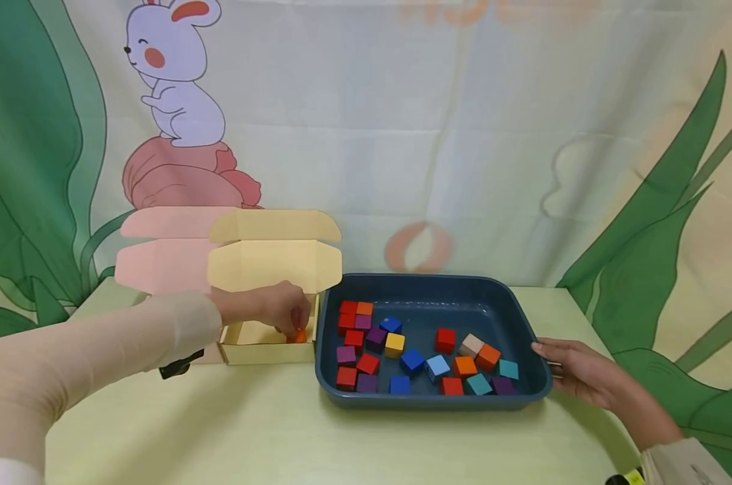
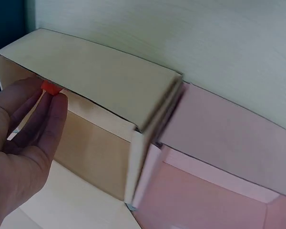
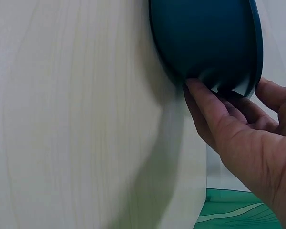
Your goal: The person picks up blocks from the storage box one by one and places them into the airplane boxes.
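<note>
1. Left sleeve (image 1: 117, 350): reaches in from the left across the front of the pink box, blocking the head view of its inside.
2. Pink box (image 1: 159, 266): lid up, side by side with the yellow one. Left wrist view shows part of its bare pink interior.
3. Yellow box (image 1: 269, 354): lid up, lid flap overlapping the pink lid. Left hand's in its mouth and covers part of the interior.
4. Left hand (image 1: 283, 311): pinching an orange cube (image 1: 301, 335) between thumb and fingertips. Cube's just behind the yellow front wall; can't tell if it touches the box floor.
5. Tray (image 1: 429, 402): dark blue, on the table (image 1: 281, 438), right beside the yellow box; contact there unclear. Holds loose cubes (image 1: 394, 345) in one layer.
6. Tray, left part: mostly red and purple, plus orange, blue and one yellow cube. Some touch, some sit apart.
7. Tray, right part: red, orange, teal, light blue, purple, one beige. Back strip is bare.
8. Right hand (image 1: 584, 374): gripping the tray's right end, thumb at the rim, fingers below.
9. Backdrop (image 1: 353, 101): printed cloth behind it all, rabbit at left, green leaves both sides.
</note>
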The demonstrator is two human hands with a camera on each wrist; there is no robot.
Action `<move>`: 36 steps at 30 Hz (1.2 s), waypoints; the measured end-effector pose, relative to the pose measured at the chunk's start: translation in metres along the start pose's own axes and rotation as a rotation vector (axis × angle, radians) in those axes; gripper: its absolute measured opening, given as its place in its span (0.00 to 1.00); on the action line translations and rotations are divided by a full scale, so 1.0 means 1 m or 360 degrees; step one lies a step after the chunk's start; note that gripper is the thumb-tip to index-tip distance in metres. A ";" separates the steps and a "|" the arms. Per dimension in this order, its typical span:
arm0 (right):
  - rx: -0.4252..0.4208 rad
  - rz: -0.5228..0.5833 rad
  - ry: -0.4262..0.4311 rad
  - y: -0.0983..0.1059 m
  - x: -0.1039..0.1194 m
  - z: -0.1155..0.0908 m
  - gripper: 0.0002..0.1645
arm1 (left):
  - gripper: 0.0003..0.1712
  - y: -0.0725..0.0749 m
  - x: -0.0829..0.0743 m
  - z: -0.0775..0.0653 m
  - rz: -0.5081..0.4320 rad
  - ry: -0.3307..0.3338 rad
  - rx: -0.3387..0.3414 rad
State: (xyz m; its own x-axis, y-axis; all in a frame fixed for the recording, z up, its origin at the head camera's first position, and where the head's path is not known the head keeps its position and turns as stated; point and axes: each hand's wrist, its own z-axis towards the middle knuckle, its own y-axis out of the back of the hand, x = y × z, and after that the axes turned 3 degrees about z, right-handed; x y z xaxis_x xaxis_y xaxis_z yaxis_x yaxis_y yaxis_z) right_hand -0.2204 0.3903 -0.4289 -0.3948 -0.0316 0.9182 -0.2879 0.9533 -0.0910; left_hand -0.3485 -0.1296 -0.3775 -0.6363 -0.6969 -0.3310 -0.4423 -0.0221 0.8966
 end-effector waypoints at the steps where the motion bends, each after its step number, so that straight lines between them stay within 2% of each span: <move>1: -0.0001 -0.0003 -0.0002 0.000 0.000 0.000 0.49 | 0.06 -0.001 -0.001 0.000 0.0001 -0.0008 -0.0009; 5: -0.0015 -0.0013 -0.0002 -0.001 0.001 0.001 0.48 | 0.06 -0.005 -0.006 0.002 0.0054 0.0001 -0.0088; 9: -0.0019 -0.0025 0.0013 -0.002 0.001 0.001 0.48 | 0.07 -0.009 -0.008 0.004 0.0056 0.0086 -0.0166; 12: -0.0025 -0.0035 0.0018 -0.004 -0.001 0.001 0.48 | 0.07 -0.011 -0.009 0.004 -0.0112 0.0226 -0.0153; 15: -0.0039 -0.0041 0.0016 -0.005 -0.002 0.001 0.48 | 0.06 -0.009 -0.014 0.000 -0.0349 0.0369 -0.0105; 17: -0.0039 -0.0044 0.0016 -0.004 -0.002 0.000 0.48 | 0.05 -0.008 -0.017 -0.003 -0.0462 0.0424 -0.0075; 19: -0.0037 -0.0043 0.0015 -0.002 -0.003 0.000 0.48 | 0.05 -0.008 -0.019 -0.004 -0.0500 0.0427 -0.0060; 28: -0.0007 -0.0002 0.0006 -0.001 -0.004 0.000 0.49 | 0.07 -0.017 -0.018 0.003 -0.0403 0.0363 -0.0028; 36: -0.0053 -0.0047 -0.0011 -0.001 -0.001 0.001 0.48 | 0.09 -0.020 -0.018 0.003 -0.0412 0.0359 -0.0072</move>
State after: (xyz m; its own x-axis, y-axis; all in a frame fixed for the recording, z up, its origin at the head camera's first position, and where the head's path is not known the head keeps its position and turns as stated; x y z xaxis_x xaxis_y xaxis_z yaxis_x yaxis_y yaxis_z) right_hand -0.2199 0.3888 -0.4304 -0.3928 -0.0616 0.9176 -0.2705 0.9613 -0.0513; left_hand -0.3302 -0.1147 -0.3905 -0.3485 -0.8047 -0.4805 -0.5390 -0.2474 0.8052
